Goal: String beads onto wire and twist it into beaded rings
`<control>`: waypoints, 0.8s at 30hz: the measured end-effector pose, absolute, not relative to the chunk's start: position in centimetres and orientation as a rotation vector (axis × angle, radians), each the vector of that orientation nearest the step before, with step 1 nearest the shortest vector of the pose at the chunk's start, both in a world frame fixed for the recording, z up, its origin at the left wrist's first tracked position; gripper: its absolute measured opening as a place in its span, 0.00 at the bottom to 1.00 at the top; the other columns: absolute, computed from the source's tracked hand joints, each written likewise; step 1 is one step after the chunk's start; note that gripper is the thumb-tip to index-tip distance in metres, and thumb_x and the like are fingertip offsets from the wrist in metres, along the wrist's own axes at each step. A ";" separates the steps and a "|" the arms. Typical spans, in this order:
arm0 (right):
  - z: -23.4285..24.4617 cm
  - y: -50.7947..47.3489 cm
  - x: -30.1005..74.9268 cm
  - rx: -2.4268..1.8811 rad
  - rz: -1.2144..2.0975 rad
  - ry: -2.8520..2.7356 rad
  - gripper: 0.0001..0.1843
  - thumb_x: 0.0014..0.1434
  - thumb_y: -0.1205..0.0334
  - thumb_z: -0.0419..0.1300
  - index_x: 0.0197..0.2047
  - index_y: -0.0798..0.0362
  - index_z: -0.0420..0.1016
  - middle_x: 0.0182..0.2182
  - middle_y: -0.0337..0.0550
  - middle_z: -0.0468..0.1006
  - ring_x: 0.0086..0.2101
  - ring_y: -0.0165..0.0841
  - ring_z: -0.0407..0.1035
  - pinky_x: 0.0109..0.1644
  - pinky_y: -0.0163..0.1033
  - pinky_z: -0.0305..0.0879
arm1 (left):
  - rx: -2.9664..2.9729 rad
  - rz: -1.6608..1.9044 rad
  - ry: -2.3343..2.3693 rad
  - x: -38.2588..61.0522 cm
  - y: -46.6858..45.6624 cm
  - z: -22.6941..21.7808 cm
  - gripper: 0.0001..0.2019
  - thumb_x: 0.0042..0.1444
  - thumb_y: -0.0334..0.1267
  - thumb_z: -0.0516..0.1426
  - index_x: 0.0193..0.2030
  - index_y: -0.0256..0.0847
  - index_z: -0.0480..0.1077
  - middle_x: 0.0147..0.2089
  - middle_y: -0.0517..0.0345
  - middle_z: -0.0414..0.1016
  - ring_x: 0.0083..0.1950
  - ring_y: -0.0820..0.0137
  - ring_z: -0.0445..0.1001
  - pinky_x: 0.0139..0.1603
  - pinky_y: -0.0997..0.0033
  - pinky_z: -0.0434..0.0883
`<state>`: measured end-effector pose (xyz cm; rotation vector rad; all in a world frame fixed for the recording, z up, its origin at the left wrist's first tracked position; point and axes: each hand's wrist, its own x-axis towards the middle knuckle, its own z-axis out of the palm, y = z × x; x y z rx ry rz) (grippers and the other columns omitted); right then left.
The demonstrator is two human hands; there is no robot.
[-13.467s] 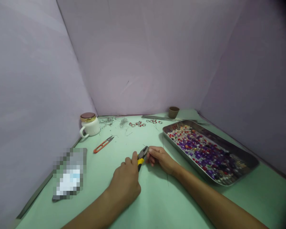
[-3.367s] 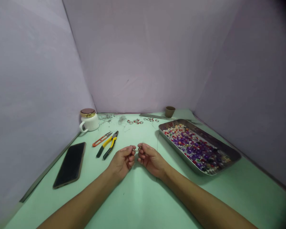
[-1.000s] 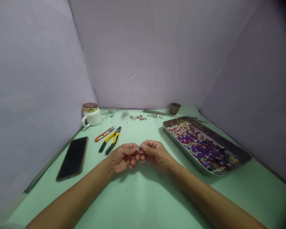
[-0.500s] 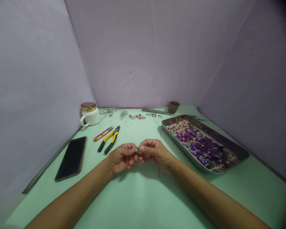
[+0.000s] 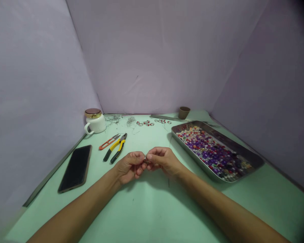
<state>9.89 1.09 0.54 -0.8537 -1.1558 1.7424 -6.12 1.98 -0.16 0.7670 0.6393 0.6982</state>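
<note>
Low over the middle of the green table, my left hand (image 5: 130, 165) and my right hand (image 5: 163, 160) meet fingertip to fingertip. Between them they pinch a small beaded ring (image 5: 146, 159), dark and silvery, mostly covered by the thumbs and fingers. A thin dark wire (image 5: 169, 182) shows just below my right hand; whether it joins the ring I cannot tell. Beyond the hands lie several finished-looking red and clear beaded rings (image 5: 145, 123), with more red and clear beaded rings (image 5: 163, 121) beside them.
Right of my hands stands a metal tray (image 5: 192, 158) of mixed beads. To the left lie yellow-black pliers (image 5: 116, 148), orange thread snips (image 5: 108, 142) and a phone (image 5: 75, 168). Farther back are a lidded white mug (image 5: 95, 123), tangled wire (image 5: 131, 121), thin rods (image 5: 167, 117) and a brown cup (image 5: 184, 112).
My right fingertips have closed in slightly toward my left ones, so less of the small ring shows between them. The whole view has shifted a little; the table items lie as before.
</note>
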 end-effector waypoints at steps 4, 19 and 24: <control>0.6 1.1 9.9 -0.894 1.709 -1.192 0.12 0.41 0.58 0.66 0.25 0.56 0.71 0.19 0.39 0.76 0.20 0.27 0.69 0.26 0.33 0.67 | 0.768 0.697 0.649 -6.2 1.9 -0.1 0.10 0.42 0.36 0.61 0.23 0.32 0.65 0.19 0.58 0.70 0.12 0.81 0.62 0.10 0.84 0.54; 1.1 0.7 9.5 -0.993 1.480 -1.339 0.11 0.45 0.57 0.62 0.25 0.56 0.70 0.17 0.38 0.73 0.18 0.27 0.68 0.24 0.33 0.67 | 0.762 0.729 0.650 -6.2 1.9 -0.2 0.08 0.44 0.34 0.58 0.21 0.34 0.63 0.19 0.59 0.69 0.12 0.81 0.60 0.09 0.83 0.54; 0.1 0.7 9.5 -0.889 1.248 -1.520 0.07 0.52 0.60 0.57 0.27 0.56 0.68 0.18 0.37 0.72 0.20 0.27 0.67 0.24 0.32 0.64 | 0.756 0.717 0.658 -6.1 1.9 -0.4 0.08 0.44 0.34 0.59 0.22 0.34 0.63 0.18 0.59 0.69 0.12 0.81 0.61 0.09 0.83 0.54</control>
